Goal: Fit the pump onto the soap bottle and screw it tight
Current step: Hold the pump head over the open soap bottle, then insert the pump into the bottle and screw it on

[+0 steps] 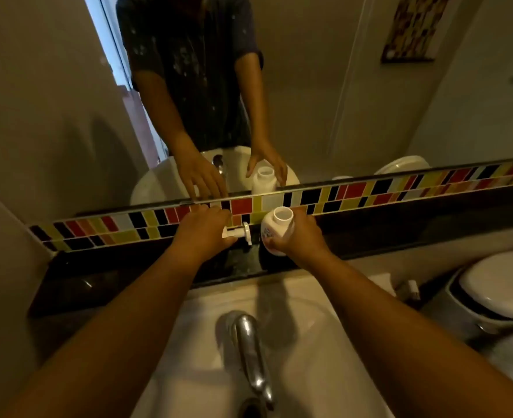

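Note:
A white soap bottle (276, 229) with an open neck and a printed label stands on the dark ledge behind the sink. My right hand (302, 239) is wrapped around its right side and base. A white pump (237, 233) lies on its side on the ledge just left of the bottle, its collar toward the bottle. My left hand (204, 230) rests over the pump's nozzle end, fingers curled on it. Pump and bottle are apart.
A chrome faucet (250, 354) rises over the white sink (315, 351) below my arms. A colourful tile strip (370, 191) and a mirror back the dark ledge (113, 282). A toilet with a white lid (496, 285) stands at the right.

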The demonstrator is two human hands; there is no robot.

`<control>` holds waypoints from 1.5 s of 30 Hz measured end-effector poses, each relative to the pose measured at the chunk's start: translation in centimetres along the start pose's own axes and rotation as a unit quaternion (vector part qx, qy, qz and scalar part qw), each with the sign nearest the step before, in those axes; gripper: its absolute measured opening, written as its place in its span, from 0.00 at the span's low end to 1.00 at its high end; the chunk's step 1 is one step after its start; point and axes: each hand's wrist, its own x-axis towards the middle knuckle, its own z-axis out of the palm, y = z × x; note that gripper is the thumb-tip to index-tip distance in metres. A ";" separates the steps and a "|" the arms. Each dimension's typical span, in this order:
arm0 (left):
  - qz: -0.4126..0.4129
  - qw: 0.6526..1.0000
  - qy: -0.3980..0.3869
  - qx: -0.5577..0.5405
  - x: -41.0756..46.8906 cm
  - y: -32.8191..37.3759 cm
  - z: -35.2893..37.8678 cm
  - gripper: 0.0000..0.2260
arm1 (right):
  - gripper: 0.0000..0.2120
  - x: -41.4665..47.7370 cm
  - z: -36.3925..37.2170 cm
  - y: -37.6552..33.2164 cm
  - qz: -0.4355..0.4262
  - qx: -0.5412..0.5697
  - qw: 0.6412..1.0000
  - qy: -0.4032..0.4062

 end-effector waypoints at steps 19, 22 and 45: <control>-0.080 0.843 0.072 -0.527 1.2 3.6 -4.9 0.15 | 0.29 -0.8 0.2 0.9 -0.029 0.112 0.993 -0.010; -0.086 0.769 0.033 -0.633 2.0 5.2 -5.7 0.21 | 0.29 -1.1 0.0 0.8 -0.030 0.108 0.994 -0.014; -0.095 0.770 -0.042 -0.630 3.0 7.3 -1.5 0.22 | 0.31 -0.9 -0.1 0.7 -0.038 0.100 0.994 -0.015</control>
